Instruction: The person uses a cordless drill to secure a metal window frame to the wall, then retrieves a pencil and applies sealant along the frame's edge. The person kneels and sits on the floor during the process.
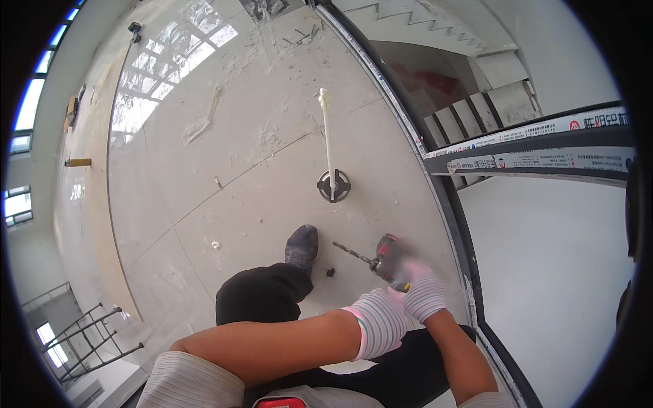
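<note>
My right hand (426, 294), in a striped white-and-pink glove, is wrapped around the rear of a black-and-red cordless drill (391, 262). A long dark spiral drill bit (352, 253) points left from its chuck, above the floor tiles. My left hand (382, 325), gloved alike, meets the drill's underside beside my right hand; its fingers are hidden there. Part of the drill is blurred. Left of the bit is my dark shoe (303, 246), and a small black piece (330, 273) lies near it.
A round dark reel-like object (342, 186) with a long white strip (327, 136) rests on the tiles ahead. At my right runs a dark metal frame (445, 204) with a crossbar (537, 160), and stairs (486, 112) show beyond. Debris (299, 37) lies farther off; metal scaffolding (92, 340) stands left.
</note>
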### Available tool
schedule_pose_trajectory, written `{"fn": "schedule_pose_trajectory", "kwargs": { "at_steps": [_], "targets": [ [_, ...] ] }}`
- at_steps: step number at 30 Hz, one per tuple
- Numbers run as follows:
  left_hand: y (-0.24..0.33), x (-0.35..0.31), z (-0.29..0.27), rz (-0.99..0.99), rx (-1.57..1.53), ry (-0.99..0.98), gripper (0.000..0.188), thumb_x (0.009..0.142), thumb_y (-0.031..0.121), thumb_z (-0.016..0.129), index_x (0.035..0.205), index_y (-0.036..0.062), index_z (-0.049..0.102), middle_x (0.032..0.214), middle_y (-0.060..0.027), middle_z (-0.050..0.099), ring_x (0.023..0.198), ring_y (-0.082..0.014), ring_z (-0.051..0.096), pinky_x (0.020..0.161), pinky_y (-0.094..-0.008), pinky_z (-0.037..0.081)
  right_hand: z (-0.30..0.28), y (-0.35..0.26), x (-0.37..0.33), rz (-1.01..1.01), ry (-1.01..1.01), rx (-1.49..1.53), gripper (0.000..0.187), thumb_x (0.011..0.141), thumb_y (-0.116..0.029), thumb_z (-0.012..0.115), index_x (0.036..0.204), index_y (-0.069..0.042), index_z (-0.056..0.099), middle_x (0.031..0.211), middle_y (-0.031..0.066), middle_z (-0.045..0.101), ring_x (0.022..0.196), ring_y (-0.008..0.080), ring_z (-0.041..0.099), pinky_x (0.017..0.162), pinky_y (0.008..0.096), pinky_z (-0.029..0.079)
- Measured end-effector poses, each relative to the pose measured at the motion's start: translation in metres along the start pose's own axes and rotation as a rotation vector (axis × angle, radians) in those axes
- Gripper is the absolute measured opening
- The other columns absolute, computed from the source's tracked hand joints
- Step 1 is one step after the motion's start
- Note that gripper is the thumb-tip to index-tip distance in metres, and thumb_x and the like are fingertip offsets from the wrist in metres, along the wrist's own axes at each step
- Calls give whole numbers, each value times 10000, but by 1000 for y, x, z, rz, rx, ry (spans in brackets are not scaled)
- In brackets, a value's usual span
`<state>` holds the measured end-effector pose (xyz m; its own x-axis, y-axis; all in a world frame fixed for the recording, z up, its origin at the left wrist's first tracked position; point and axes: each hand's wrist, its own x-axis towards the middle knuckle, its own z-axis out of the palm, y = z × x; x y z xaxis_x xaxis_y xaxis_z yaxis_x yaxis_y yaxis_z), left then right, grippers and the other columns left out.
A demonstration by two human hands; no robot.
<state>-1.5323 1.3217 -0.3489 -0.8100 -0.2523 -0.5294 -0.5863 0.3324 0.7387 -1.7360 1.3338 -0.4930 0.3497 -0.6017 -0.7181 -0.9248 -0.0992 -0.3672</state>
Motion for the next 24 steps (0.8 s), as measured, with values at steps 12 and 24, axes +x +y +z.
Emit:
{"fn": "schedule_pose_trajectory", "kwargs": {
  "at_steps": [12,24],
  "targets": [
    [-10,-31,41,-114,-403,134,491,1010,438,517,1062,-15,698,1009,-215,703,919,-384,701,838,-473,557,-34,-64,13,300,-113,-33,563,736,-382,844,1155,-67,638,1177,177,688,1094,353,675,964,437,559],
    [-20,-159,69,-462,-1494,788,675,1017,444,598,1465,-39,452,1330,-212,617,1176,-276,622,943,-384,505,-105,-233,-88,282,-94,114,536,696,-404,845,1105,-98,679,1050,158,721,1004,353,690,899,454,553]
  ]
}}
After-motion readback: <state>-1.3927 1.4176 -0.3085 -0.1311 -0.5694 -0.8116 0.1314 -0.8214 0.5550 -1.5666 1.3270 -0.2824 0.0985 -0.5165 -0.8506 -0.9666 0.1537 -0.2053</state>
